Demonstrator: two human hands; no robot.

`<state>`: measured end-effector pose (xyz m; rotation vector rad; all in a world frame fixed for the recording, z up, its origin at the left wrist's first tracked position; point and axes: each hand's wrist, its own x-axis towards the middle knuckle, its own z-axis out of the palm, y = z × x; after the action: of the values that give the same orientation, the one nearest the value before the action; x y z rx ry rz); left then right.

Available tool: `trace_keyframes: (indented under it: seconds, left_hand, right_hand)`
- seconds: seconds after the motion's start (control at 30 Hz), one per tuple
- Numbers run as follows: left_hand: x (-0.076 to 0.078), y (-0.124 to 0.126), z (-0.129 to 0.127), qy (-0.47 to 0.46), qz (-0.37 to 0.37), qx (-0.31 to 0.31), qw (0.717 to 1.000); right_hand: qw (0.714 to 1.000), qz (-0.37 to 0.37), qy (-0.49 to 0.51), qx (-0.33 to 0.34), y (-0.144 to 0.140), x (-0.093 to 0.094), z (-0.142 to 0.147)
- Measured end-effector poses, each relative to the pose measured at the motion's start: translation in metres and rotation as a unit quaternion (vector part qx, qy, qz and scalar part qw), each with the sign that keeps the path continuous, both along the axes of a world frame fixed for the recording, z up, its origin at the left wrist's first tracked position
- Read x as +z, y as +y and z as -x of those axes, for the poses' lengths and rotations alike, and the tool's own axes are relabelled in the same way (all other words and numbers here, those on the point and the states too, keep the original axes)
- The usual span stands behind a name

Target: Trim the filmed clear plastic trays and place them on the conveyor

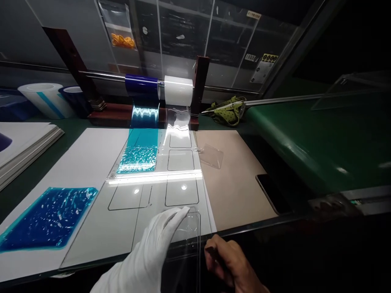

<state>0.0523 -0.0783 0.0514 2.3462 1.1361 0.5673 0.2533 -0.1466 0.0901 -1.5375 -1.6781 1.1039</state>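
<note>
Clear panel [191, 228]: transparent, rectangular, glossy, at 6 o'clock on the worktop [235, 191] edge.
Left hand [152, 252]: white-gloved, fingers flat on the panel, loosely grasping it.
Right hand [232, 264]: bare, curled at the panel's lower right edge; grip unclear.
Film rolls on bar: two, blue roll [142, 85] and white roll [179, 90].
Blue film sheets: two, dark sheet [49, 217] at 9 o'clock, teal sheet [140, 152] at 12.

White fabric glove on left hand [152, 252], right hand [232, 264] bare

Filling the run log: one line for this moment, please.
left hand: gloved, on clear panel | right hand: bare, at panel edge | blue film lies left
</note>
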Motion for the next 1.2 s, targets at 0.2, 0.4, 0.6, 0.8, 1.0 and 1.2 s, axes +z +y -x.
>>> trace_keyframes:
  seconds: [0.2, 0.4, 0.6, 0.8, 1.0, 1.2]
  left_hand:
    - [0.007, -0.010, -0.013, 0.012, -0.011, -0.041, 0.999]
    - [0.013, -0.016, -0.026, 0.021, -0.040, -0.055, 0.997]
    - [0.030, -0.020, -0.038, 0.049, -0.046, -0.063, 0.996]
    - [0.037, -0.019, -0.050, 0.069, -0.054, -0.082, 0.993]
    - [0.031, -0.006, -0.056, 0.071, -0.087, -0.115, 0.987]
    - [0.030, 0.001, -0.063, 0.089, -0.089, -0.137, 0.982]
  right_hand:
    - [0.998, 0.017, 0.052, -0.004, -0.005, -0.009, -0.006]
    - [0.996, -0.021, 0.076, -0.030, -0.015, -0.021, -0.012]
    - [0.994, -0.053, 0.089, -0.035, -0.022, -0.035, -0.019]
    - [0.984, -0.101, 0.143, -0.027, -0.020, -0.048, -0.022]
    - [0.979, -0.123, 0.144, -0.069, -0.022, -0.050, -0.023]
    - [0.973, -0.134, 0.183, -0.033, -0.026, -0.067, -0.026]
